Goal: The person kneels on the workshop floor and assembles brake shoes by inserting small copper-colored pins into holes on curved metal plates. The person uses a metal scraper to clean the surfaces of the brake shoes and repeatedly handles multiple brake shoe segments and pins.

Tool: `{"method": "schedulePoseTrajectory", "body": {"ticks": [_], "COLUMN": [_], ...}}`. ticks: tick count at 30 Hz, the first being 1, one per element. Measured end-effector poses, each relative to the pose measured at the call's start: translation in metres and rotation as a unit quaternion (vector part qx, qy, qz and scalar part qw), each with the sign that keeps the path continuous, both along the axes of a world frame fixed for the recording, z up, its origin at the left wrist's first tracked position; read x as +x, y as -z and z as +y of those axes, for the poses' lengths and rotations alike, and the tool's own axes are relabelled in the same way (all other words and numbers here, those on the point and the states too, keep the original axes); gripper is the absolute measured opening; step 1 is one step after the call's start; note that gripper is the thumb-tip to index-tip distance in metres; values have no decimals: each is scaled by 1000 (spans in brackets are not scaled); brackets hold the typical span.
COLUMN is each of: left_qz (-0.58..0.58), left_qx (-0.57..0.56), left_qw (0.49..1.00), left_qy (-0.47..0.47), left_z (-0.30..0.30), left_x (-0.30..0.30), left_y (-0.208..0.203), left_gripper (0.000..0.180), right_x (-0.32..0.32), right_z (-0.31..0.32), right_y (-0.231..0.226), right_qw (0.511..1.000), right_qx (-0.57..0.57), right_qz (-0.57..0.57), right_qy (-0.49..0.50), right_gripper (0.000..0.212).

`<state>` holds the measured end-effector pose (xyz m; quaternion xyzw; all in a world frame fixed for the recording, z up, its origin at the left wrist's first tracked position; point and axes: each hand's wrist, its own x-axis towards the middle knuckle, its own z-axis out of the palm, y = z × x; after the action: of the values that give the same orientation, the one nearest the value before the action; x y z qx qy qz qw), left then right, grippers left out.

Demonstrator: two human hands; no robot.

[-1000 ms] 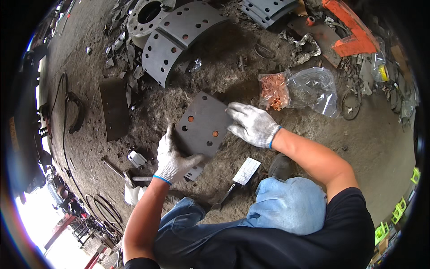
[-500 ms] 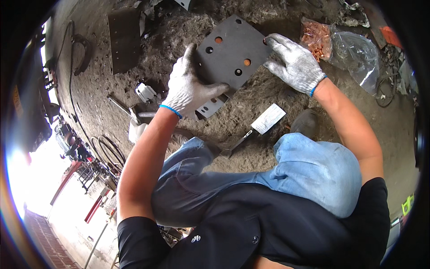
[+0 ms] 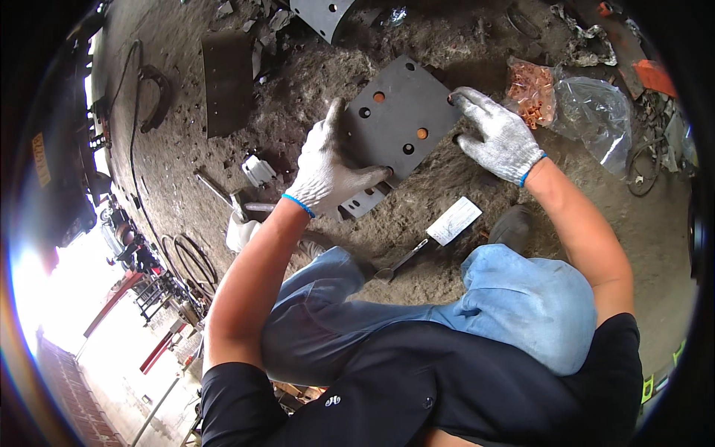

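A dark grey brake lining [image 3: 391, 123] with several holes is held over the dirt floor. Orange-brown rivets sit in two of its holes. My left hand [image 3: 328, 167], in a white knit glove, grips it at the left, with the fingers along the upper left edge and the thumb at the lower corner. My right hand [image 3: 500, 140], gloved too, has its fingers stretched out. A fingertip touches the lining near a hole at the right corner, while the thumb stands apart from the edge. Below the lining, a lighter perforated metal piece [image 3: 363, 201] shows partly.
A bag of orange-brown rivets [image 3: 530, 93] and a clear plastic bag [image 3: 596, 119] lie right. Left are a dark curved plate [image 3: 228, 82], a brake shoe [image 3: 158, 97] and a hammer [image 3: 242, 206]. Nearer lie a white card [image 3: 454, 220] and a dark tool [image 3: 402, 259].
The whole view has shifted, so the scene sits lower in the picture. My right thumb has moved slightly off the lining's edge; my left hand keeps its grip.
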<state>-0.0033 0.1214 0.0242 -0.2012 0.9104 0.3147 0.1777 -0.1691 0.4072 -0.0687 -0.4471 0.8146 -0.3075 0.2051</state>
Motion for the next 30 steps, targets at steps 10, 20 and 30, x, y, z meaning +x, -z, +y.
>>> {"method": "schedulePoseTrajectory", "body": {"ticks": [10, 20, 30], "left_qz": [3, -18, -66], "left_qx": [-41, -23, -39], "left_qw": [999, 1000, 997], "left_qy": [36, 13, 7], "left_z": [-1, 2, 5], "left_x": [1, -4, -9], "left_y": [4, 0, -11], "left_gripper": [138, 136, 137], "right_x": [12, 6, -5], "right_z": [2, -7, -12], "right_y": [7, 6, -12], "right_qw": [998, 1000, 984], "right_qx": [-50, -10, 37], "right_qz": [12, 23, -161], "right_qy": [24, 3, 63], "right_gripper": [67, 61, 62]}}
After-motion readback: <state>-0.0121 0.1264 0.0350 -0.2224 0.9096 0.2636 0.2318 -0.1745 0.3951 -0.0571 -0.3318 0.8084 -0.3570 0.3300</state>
